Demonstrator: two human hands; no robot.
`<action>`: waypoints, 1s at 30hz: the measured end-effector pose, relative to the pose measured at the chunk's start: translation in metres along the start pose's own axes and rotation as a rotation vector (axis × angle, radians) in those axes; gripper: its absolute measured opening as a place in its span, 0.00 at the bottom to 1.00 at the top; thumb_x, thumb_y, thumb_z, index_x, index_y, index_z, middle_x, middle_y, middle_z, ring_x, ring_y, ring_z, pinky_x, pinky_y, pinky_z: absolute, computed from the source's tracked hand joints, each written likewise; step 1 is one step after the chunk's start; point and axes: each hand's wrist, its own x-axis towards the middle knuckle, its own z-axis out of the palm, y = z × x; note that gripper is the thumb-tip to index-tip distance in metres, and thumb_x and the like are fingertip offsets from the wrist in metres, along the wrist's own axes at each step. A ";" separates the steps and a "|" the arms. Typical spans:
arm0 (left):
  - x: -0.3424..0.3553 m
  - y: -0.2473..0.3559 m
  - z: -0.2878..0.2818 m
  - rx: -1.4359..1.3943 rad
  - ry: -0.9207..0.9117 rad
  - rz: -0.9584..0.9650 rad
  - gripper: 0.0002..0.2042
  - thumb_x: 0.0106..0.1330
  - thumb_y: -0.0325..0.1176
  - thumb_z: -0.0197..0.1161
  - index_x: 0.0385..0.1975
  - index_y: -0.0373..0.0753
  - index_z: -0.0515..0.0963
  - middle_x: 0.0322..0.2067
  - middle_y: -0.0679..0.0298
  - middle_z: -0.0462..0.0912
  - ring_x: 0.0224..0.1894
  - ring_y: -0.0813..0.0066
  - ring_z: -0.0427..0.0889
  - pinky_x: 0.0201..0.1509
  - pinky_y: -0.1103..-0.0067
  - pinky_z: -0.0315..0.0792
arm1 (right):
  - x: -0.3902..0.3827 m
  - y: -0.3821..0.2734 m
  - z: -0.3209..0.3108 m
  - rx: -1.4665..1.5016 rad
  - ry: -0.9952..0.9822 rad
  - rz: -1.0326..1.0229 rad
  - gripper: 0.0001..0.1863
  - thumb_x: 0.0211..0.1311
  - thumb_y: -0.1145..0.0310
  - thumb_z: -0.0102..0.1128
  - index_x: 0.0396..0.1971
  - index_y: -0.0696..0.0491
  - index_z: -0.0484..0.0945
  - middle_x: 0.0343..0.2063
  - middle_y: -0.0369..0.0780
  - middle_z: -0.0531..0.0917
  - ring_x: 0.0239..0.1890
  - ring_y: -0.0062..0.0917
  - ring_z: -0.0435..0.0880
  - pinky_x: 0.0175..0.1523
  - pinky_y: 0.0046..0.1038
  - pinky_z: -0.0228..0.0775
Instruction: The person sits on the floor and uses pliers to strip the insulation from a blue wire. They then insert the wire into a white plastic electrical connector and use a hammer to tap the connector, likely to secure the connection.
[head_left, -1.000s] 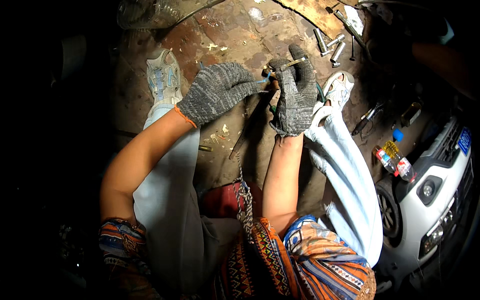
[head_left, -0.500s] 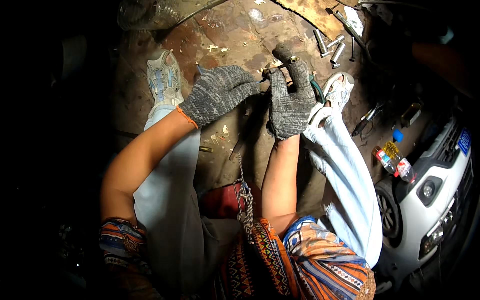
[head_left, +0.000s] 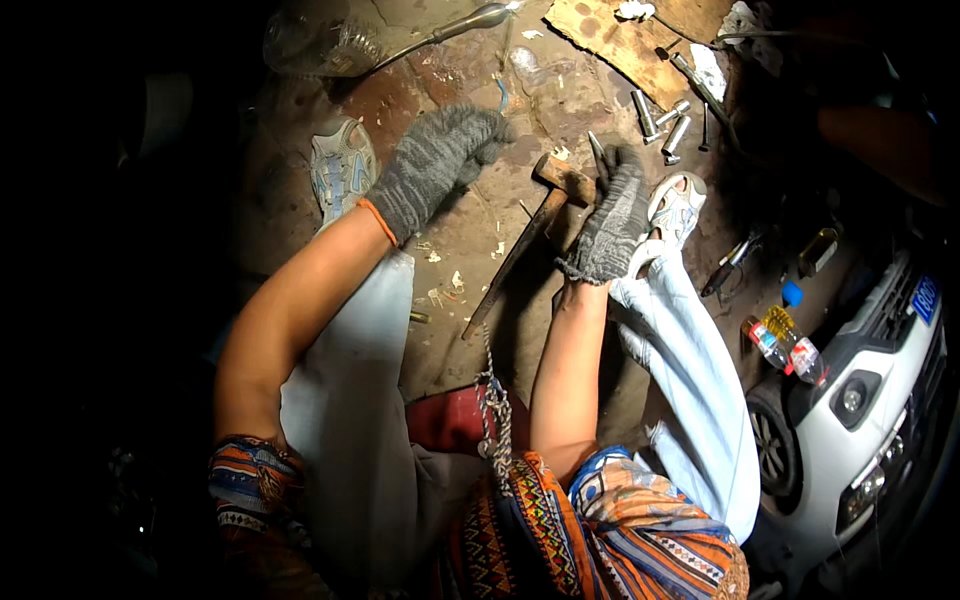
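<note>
My left hand, in a grey knitted glove with an orange cuff, is over the floor by my left shoe. Its fingers are curled, slightly blurred, and what they hold is hidden. A small curved blue piece shows just beyond the fingertips; whether the hand touches it I cannot tell. My right hand, gloved alike, is closed around a tool with a pointed metal tip sticking up past the fingers. Left of this hand a hammer lies on the floor, its long handle slanting toward me.
Several metal bolts lie far right, beside a flat brown board. A clear plastic container and a long metal rod are at the far left. Bottles stand or lie near a white car at right.
My hands have drawn apart, the left one slightly up and the right one slightly down and right. The hammer's head has come into sight. The small brass-coloured piece between my hands no longer shows.
</note>
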 end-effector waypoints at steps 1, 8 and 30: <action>-0.001 0.005 0.002 -0.133 -0.060 -0.016 0.13 0.68 0.36 0.48 0.39 0.34 0.76 0.24 0.72 0.73 0.21 0.88 0.67 0.23 0.88 0.64 | 0.003 0.001 0.008 0.090 -0.060 0.219 0.20 0.67 0.63 0.41 0.53 0.60 0.67 0.48 0.45 0.74 0.51 0.29 0.72 0.56 0.29 0.63; 0.030 0.020 -0.001 -0.582 -0.333 0.117 0.16 0.69 0.36 0.46 0.48 0.31 0.71 0.30 0.69 0.76 0.25 0.84 0.72 0.29 0.87 0.66 | -0.046 0.015 0.027 -0.402 -0.745 -0.137 0.14 0.64 0.69 0.47 0.46 0.58 0.74 0.44 0.43 0.78 0.48 0.32 0.75 0.54 0.29 0.65; -0.010 -0.028 -0.009 0.643 -0.253 0.356 0.28 0.48 0.40 0.70 0.50 0.37 0.72 0.45 0.56 0.77 0.49 0.63 0.75 0.55 0.72 0.68 | -0.015 -0.045 0.021 1.100 -0.171 0.552 0.18 0.63 0.59 0.48 0.45 0.56 0.71 0.34 0.39 0.79 0.35 0.31 0.77 0.45 0.35 0.70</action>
